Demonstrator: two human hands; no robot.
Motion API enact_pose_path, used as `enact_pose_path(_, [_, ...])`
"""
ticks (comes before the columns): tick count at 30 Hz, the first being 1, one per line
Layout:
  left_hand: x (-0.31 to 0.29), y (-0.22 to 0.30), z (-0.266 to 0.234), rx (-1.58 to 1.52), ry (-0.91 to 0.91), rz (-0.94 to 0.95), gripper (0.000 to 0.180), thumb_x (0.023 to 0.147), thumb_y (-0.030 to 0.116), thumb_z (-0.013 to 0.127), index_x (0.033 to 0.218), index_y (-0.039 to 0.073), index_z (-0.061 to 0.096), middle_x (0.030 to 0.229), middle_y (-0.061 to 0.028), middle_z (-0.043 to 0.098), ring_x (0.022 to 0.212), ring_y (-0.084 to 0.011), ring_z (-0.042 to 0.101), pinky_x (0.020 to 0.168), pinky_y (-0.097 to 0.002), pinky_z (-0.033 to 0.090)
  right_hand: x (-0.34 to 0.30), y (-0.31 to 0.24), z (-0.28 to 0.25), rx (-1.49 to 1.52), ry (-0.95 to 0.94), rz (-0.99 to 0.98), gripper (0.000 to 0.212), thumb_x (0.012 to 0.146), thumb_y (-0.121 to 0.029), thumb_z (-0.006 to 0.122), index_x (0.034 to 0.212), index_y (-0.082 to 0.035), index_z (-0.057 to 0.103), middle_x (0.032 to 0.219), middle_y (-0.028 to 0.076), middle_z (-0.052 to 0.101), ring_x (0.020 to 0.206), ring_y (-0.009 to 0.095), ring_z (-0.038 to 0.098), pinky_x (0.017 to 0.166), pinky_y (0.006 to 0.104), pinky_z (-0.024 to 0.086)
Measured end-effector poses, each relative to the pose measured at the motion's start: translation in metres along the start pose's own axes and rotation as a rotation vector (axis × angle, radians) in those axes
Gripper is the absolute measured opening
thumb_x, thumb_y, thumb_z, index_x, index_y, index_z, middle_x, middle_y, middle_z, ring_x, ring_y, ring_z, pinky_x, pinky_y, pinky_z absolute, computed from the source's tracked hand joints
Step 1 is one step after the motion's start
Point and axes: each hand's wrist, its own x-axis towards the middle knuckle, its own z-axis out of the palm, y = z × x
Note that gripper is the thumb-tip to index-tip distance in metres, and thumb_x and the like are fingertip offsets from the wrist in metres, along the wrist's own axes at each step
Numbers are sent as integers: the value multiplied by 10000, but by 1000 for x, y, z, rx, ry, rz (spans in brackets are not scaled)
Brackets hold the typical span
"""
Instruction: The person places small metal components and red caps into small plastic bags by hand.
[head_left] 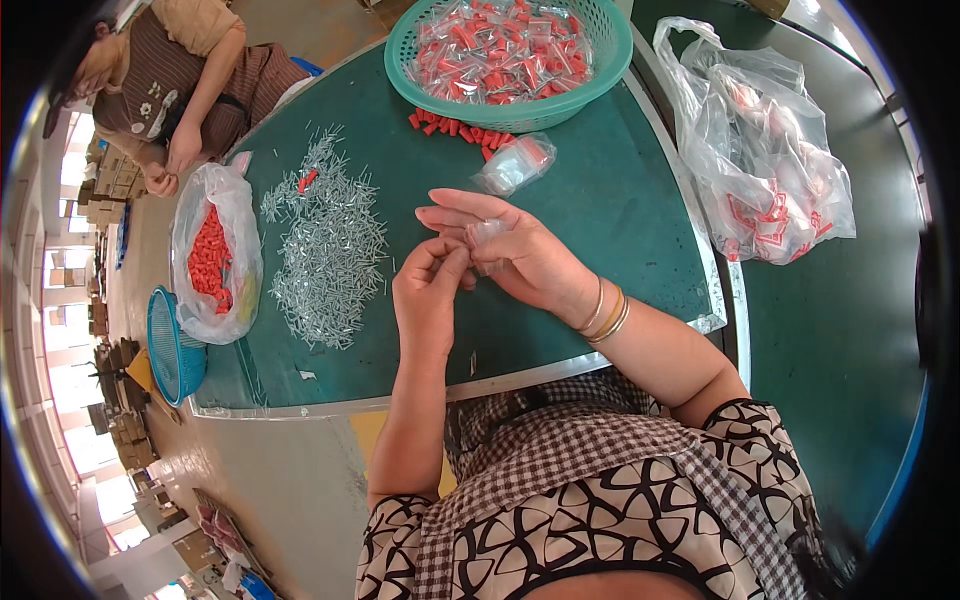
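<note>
Above the table's near part, my two hands meet. My right hand [535,258], with bangles on its wrist, keeps small clear plastic bags [487,240] under its thumb, its other fingers stretched out. Thumb and fingertips of my left hand [428,290] are pinched together against the edge of these bags; what lies between them is hidden. Just beyond my hands is a bundle of clear bags [515,165] beside loose red plastic pieces [462,130]. Left of my left hand spreads a heap of thin silvery metal pins [325,255], with a few red pieces on it.
A green basket [400,85] of bagged red pieces stands at the far edge. To the left are a plastic bag of red pieces [210,260] and a blue basket [175,350]. A knotted white bag [760,140] lies at right. Another person [190,80] sits at far left.
</note>
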Motion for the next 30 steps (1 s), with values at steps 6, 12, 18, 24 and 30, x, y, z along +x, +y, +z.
enact_pose_path(6, [-3,5,4,-52,95,50,122,924,59,612,1012,-19,643,850,-43,651,676,-97,564,611,-228,457,0,0,0,-63,-50,-4,574,864,47,446,1434,-13,431,1450,162,473,1269,247,501,931,350,475])
enact_pose_path(12, [-2,2,5,-54,-8,-48,77,896,37,645,959,-7,648,848,-48,653,672,-98,560,602,-221,442,4,4,-2,-220,-53,-36,567,875,43,475,1438,-15,428,1456,178,458,1289,243,486,940,346,483])
enact_pose_path(18, [-2,-1,0,-136,22,-17,75,876,21,673,945,14,643,828,-41,646,686,-107,577,625,-235,462,3,6,-8,-51,-2,10,491,955,5,486,1439,-28,414,1376,187,531,1204,240,557,943,358,488])
enact_pose_path(24, [-6,0,-13,-350,-12,-66,39,917,31,628,942,38,599,829,-44,643,702,-125,606,643,-268,504,5,4,-4,-20,104,-22,452,961,17,455,1412,-15,429,1211,166,631,1063,225,629,924,365,512])
enact_pose_path(30, [-7,4,-11,-258,153,88,54,912,32,639,950,10,608,835,-76,668,671,-134,623,639,-261,517,5,2,-7,-70,264,-85,420,959,34,433,1377,2,462,1073,117,646,956,200,647,883,353,534])
